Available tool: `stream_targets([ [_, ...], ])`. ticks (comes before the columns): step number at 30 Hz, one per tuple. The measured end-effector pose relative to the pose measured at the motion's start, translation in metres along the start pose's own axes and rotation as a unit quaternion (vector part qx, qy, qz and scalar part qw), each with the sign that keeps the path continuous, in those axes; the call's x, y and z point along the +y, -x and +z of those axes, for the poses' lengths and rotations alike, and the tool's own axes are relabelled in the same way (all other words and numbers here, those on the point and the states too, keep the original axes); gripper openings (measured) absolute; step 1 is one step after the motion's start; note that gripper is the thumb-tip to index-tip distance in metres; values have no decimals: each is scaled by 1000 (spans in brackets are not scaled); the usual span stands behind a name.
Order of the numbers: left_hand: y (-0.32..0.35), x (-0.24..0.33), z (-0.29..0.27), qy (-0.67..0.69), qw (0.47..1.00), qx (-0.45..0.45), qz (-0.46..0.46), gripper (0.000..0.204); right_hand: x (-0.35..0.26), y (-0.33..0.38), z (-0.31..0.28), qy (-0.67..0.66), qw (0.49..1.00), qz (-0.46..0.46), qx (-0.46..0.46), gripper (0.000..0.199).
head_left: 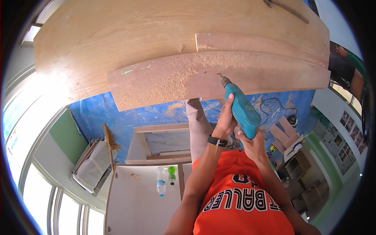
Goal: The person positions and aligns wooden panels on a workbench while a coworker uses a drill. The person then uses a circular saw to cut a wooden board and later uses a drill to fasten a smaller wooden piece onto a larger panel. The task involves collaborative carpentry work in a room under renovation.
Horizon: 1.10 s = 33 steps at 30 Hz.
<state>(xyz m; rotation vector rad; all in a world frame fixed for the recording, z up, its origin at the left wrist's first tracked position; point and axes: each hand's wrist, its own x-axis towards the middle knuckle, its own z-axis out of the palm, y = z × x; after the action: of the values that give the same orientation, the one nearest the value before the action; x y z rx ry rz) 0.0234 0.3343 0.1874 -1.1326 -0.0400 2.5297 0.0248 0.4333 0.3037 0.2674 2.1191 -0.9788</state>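
Note:
A teal power drill (243, 110) is in both my hands, tilted with its chuck pointing away from me. My left hand (227, 119), with a dark band on its wrist, supports the drill's body near the front. My right hand (252, 144) wraps round the handle; its trigger finger is mostly hidden. The bit (221, 76) reaches the reddish-brown wooden board (270, 74), at or just over a small dark hole. Another dark hole (205, 72) shows to the left. Sawdust (156, 82) covers much of the board's left part.
The board lies on a wide wooden sheet (117, 39), with a second plank (243, 41) behind. A hammer (290, 9) rests far right. Below are a blue floor cover (98, 113), a wooden frame (156, 160), bottles (161, 182) and a cable (270, 100). Another person (348, 66) is at right.

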Motion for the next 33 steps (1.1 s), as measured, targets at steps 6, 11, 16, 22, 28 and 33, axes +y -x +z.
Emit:
stream_targets([
  [6, -1, -4, -4, 24, 1000, -14, -1, 70, -6, 0, -3, -7, 999, 40, -10, 22],
  [11, -2, -6, -8, 40, 999, -12, 5, 69, -22, 0, -1, 32, 999, 24, 8, 19],
  [16, 0, -1, -9, 45, 999, -18, 0, 68, -14, 2, 4, 1, 999, 39, 25, 17],
  [22, 3, -2, -11, 22, 999, -28, 4, 69, -12, 3, 8, -5, 999, -5, 54, 15],
  [28, -1, -3, -11, 29, 999, -33, 4, 72, -14, 3, 0, -3, 1000, 29, 9, 20],
  [33, 2, 3, 3, 60, 998, -4, -19, 72, -18, -2, -3, 2, 1000, 18, -6, 11],
])
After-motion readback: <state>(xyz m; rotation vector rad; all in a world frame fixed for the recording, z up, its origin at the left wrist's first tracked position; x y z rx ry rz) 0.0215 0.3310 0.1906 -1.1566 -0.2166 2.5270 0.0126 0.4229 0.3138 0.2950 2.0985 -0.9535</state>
